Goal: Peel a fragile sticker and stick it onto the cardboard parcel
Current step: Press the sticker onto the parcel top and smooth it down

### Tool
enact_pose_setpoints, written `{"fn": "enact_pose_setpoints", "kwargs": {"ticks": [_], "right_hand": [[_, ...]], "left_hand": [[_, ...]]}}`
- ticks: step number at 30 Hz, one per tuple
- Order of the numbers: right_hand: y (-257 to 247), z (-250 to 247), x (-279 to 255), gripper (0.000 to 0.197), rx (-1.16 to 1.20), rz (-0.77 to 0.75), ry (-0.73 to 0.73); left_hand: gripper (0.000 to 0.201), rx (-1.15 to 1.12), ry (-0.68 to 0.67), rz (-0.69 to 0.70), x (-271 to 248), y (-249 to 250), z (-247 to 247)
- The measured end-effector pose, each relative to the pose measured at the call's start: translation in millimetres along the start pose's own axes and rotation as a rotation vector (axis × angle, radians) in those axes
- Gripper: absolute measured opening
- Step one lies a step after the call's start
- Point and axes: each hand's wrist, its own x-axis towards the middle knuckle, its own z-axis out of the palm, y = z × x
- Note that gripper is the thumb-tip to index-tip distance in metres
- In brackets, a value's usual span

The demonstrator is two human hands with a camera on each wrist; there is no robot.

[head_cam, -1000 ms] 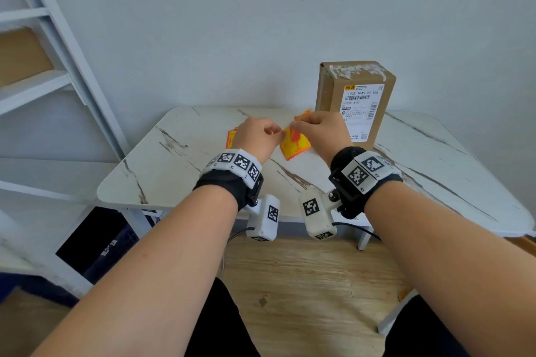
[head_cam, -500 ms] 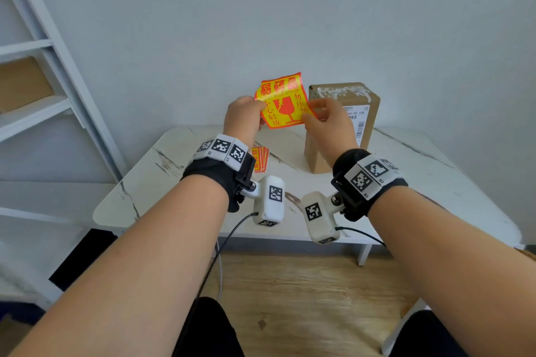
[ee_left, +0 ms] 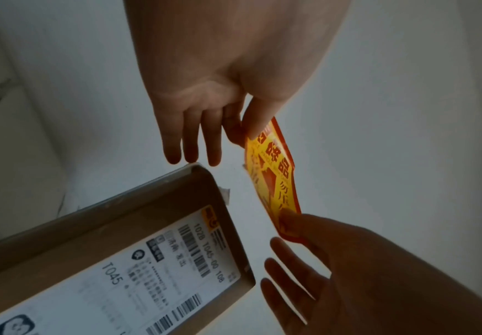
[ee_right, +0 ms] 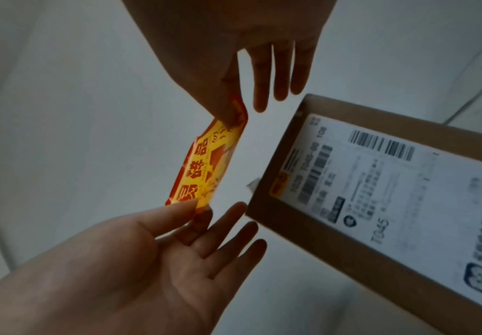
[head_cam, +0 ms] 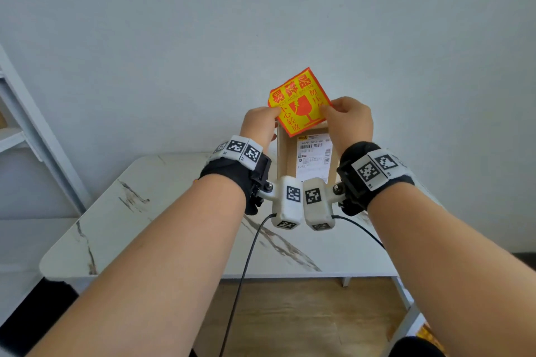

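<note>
sticker (head_cam: 298,104) held in air above the upright cardboard parcel (head_cam: 287,155), pinched at its edges by left hand (head_cam: 259,124) and right hand (head_cam: 349,122), other fingers loose. marble table (head_cam: 162,209) beneath; white shelf (head_cam: 17,136) far left.

Head view looks down past both forearms; wrist views look closely along the fingers (ee_left: 189,133), sharing the sticker (head_cam: 298,101).

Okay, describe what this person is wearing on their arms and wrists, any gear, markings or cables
Both forearms are bare, with no sleeves. Each wrist carries a black wrist strap topped by a white band of black-and-white square tags; the right wrist strap matches. A white rounded camera pod with similar tags hangs below each wrist on a short bracket, and a thin black cable trails from each pod.
</note>
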Motion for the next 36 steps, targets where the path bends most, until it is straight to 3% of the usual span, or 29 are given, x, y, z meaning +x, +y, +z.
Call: {"fn": "enact_pose_setpoints", "kwargs": {"ticks": [6, 16, 20, 24, 30, 36], "right_hand": [[6.2, -3.2, 6.7, 0.023, 0.035, 0.106, -0.034], [5.5, -6.3, -16.3, 0.021, 0.111, 0.103, -0.091], [0.3, -10.0, -18.0, 0.020, 0.097, 0.104, -0.114], [-6.4, -11.5, -14.4, 0.018, 0.084, 0.105, -0.101], [-8.9, -13.3, -2.4, 0.014, 0.080, 0.075, -0.080], [-4.7, -11.3, 5.9, 0.012, 0.071, 0.088, -0.099]], "left_hand": [[0.007, -0.012, 0.011, -0.038, 9.1, 2.1, 6.7], [0.013, 0.086, 0.006, -0.005, -4.9, 9.5, -14.4], [0.017, 0.184, 0.062, 0.062, -8.4, 16.6, -18.6], [0.006, 0.208, -0.022, 0.080, -9.5, 22.0, -16.4], [0.020, 0.193, 0.004, 0.135, 1.1, 21.8, -12.2], [0.053, 0.268, 0.089, 0.091, 11.4, 18.6, -11.3]]}}
